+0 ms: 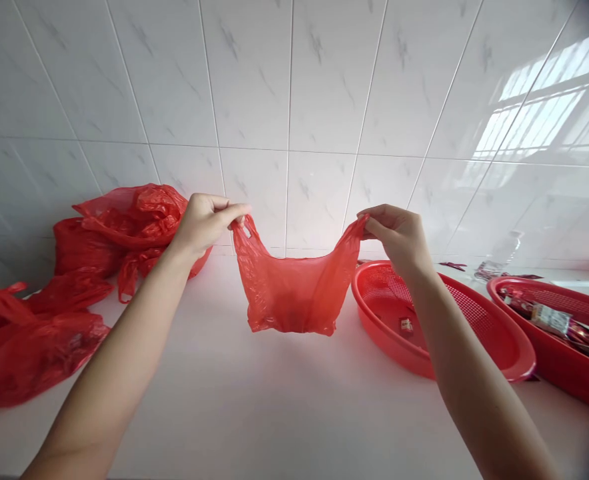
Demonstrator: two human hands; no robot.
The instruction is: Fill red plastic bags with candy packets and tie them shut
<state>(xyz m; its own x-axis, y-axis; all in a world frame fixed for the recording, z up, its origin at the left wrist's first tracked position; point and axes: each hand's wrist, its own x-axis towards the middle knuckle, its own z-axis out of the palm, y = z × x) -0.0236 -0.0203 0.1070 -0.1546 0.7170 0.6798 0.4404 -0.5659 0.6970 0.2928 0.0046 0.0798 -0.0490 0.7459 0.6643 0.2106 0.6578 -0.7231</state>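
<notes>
My left hand (pixel 205 221) and right hand (pixel 399 235) pinch one thin red plastic bag (pixel 294 293) near two oval red plastic baskets (pixel 479 333).

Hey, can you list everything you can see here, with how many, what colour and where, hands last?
Held bag: one, translucent red, hanging between both hands
Other plastic bags: several, overlapping so not countable, red, on the left
Near basket: one, red, right of the held bag
Small item: one, pale and reddish, inside the near basket
Far basket: one, red, far right
Packets: several, silver and dark red, in the far basket
Bottle: one, clear, by the wall
Counter: one, white, below everything
Tiled wall: one, whitish with grey streaks, behind
Left hand: one, bare, pinching the bag's left handle
Right hand: one, bare, pinching its right handle
</notes>
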